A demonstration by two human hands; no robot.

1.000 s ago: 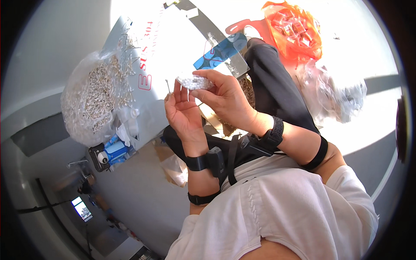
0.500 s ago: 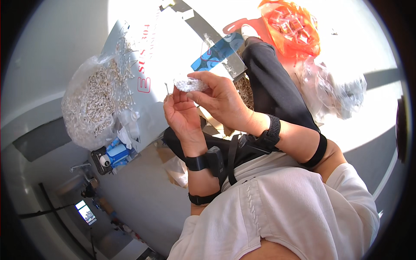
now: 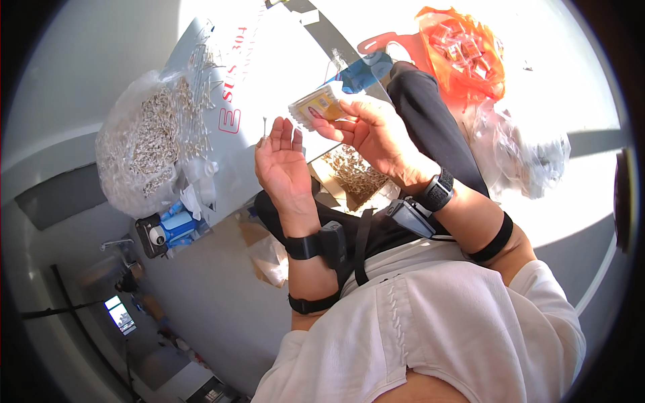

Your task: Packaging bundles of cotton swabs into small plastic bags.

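Head view: a packet tilted up in the right hand, one cotton swab pinched in the left

A small flat packet [image 3: 321, 107] with a yellow and red label is raised above a pale, shiny surface [image 3: 235, 158], its label side tipped toward the camera. The right hand [image 3: 344, 115], just right of the packet, grasps its near end between thumb and fingers. The packet's left edge is white and bumpy; these could be swab heads, but it is too small to tell.

Just left of the packet and slightly lower, the left hand [image 3: 267, 134] is palm up. Its thumb and forefinger seem to pinch one cotton swab [image 3: 264, 126], which stands upright; the other fingers are stretched out, holding nothing.

Well left of the packet, a clear bag [image 3: 111, 151] bulges with loose swabs [image 3: 153, 134]. Below the packet and to its right, a cardboard box [image 3: 327, 178] holds more. An orange bag [image 3: 496, 84] of small packs [image 3: 460, 50] lies up and to the right.

The step in hand appears to be turning and checking the packet. The next move would call for a light, steady grip on it, with the swab's pinch kept firm.
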